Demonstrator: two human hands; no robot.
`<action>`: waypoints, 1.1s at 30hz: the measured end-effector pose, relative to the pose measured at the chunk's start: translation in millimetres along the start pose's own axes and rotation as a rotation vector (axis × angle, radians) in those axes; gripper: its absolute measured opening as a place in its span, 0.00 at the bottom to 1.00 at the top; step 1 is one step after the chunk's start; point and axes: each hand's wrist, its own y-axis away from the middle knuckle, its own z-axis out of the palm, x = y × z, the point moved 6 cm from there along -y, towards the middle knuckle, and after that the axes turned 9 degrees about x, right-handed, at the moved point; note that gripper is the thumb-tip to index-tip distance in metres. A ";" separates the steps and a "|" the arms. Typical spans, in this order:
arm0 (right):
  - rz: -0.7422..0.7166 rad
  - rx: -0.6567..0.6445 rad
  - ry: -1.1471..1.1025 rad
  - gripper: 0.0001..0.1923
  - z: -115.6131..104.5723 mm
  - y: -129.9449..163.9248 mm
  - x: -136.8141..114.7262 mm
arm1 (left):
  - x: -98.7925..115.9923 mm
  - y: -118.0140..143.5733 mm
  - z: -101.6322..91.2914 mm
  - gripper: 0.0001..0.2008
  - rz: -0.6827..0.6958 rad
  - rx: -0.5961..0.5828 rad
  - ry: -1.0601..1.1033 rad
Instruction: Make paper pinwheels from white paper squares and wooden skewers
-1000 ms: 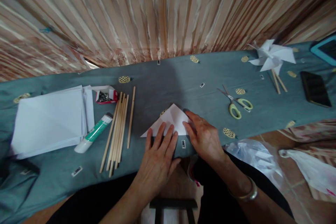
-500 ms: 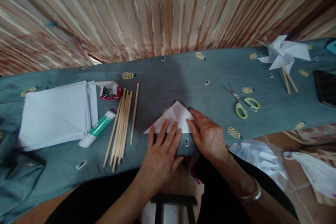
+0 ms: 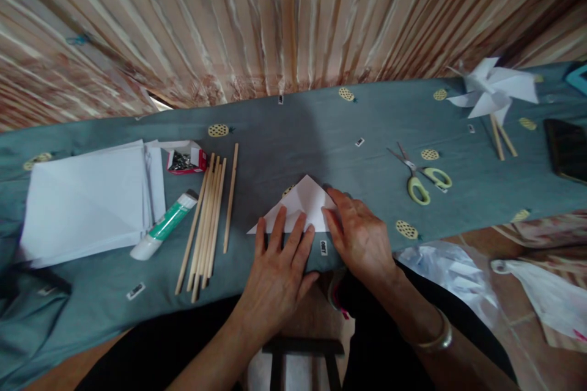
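Observation:
A white sheet of paper (image 3: pixel 308 200), folded into a triangle with its peak pointing away from me, lies near the front edge of the cloth-covered table. My left hand (image 3: pixel 279 263) rests flat on the paper's lower left side, fingers spread and stretched out. At the right corner my right hand (image 3: pixel 360 232) pinches the paper, thumb on top and index finger along the sloping edge; the corner itself is hidden under that hand. A bracelet is on the right wrist.
To the left are a paper stack (image 3: pixel 87 198), a glue stick (image 3: pixel 165 226), an opened small box of metal pieces (image 3: pixel 186 159) and several wooden sticks (image 3: pixel 206 220). Scissors (image 3: pixel 415 174), paper pinwheels (image 3: pixel 493 88) on sticks and a phone (image 3: pixel 566 149) lie right. A curtain (image 3: pixel 275 24) hangs behind.
Both hands stay on the folded paper with almost the same pose. The whole view has shifted slightly, so things sit a little further left.

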 end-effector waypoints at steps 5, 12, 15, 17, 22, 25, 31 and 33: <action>-0.010 0.002 -0.009 0.18 -1.7 -0.8 1.7 | -0.5 0.3 0.9 0.30 -0.009 -0.025 0.004; 0.044 -0.026 -0.079 0.27 0.4 10.3 2.8 | 0.4 -1.8 -1.2 0.30 0.003 -0.012 -0.009; 0.083 -0.065 -0.093 0.30 2.0 16.7 2.9 | 0.1 -2.0 -1.0 0.30 -0.002 -0.015 -0.014; 0.109 -0.081 -0.100 0.30 0.3 19.9 6.5 | -0.1 -1.5 -0.1 0.30 -0.005 -0.021 -0.011; 0.200 -0.118 -0.089 0.30 -11.9 29.7 32.8 | -0.7 -0.3 1.9 0.28 -0.008 -0.025 0.003; 0.245 -0.127 -0.072 0.30 -19.9 37.5 51.3 | -2.1 1.3 1.9 0.29 -0.001 -0.015 0.000; 0.273 -0.116 -0.083 0.28 -25.3 44.7 66.7 | -10.2 12.7 -5.4 0.32 0.033 0.031 -0.035; 0.270 -0.112 -0.089 0.27 -25.2 44.1 66.1 | -14.6 17.9 -9.0 0.32 0.017 0.037 -0.041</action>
